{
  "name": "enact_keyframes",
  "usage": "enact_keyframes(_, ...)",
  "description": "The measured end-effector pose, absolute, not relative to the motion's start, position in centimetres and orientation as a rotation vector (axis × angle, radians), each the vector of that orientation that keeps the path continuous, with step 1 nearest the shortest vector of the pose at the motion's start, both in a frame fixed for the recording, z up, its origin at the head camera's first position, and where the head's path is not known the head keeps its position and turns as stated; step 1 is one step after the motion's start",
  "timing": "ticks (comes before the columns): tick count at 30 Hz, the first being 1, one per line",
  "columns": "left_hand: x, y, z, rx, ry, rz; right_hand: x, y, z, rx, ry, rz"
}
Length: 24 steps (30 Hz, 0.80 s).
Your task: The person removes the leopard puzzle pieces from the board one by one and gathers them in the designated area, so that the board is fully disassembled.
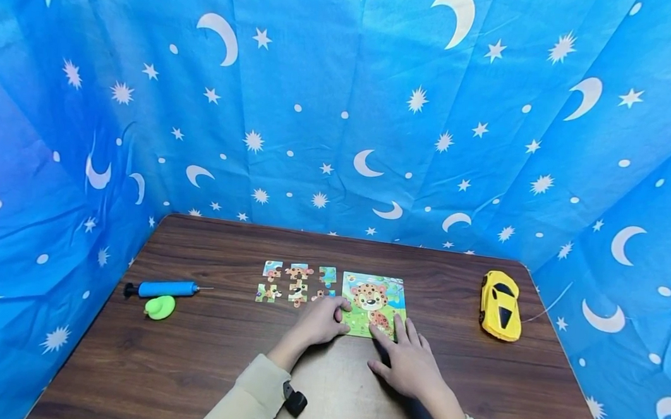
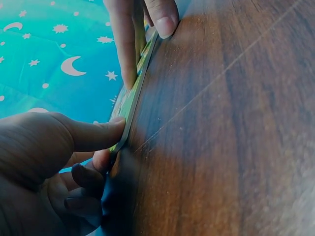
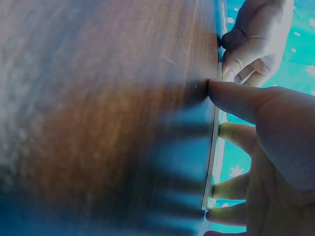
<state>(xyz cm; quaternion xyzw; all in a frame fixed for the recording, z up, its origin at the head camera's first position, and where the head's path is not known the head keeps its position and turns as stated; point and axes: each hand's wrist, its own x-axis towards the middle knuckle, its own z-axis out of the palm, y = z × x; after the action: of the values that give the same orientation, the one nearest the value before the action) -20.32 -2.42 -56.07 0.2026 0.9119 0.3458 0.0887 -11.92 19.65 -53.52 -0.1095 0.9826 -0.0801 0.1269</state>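
A square leopard-cub picture board [image 1: 367, 306], apparently a jigsaw puzzle, lies flat on the table between both hands. My left hand [image 1: 323, 319] is at its lower left corner; in the left wrist view the thumb [image 2: 106, 133] and a curled finger pinch the board's edge. My right hand [image 1: 410, 362] rests its spread fingers on the board's lower right part. In the right wrist view the right thumb [image 3: 236, 96] touches the tabletop beside the near edge. Several loose jigsaw pieces [image 1: 298, 272] lie in two rows left of the board, one partly behind my left hand.
A blue hand pump [image 1: 166, 288] with a needle and a green toy duck [image 1: 160, 308] sit at the left of the wooden table [image 1: 219, 355]. At the right stands a yellow toy car [image 1: 501, 305]. A blue star-and-moon curtain [image 1: 318, 107] surrounds the table's far sides.
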Motion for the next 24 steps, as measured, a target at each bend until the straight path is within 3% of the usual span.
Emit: enact_keyframes(24, -19.93, -2.01, -55.81, 0.563, 2.764, 0.989, -11.85, 19.56, -53.56, -0.330, 2.865, -0.214)
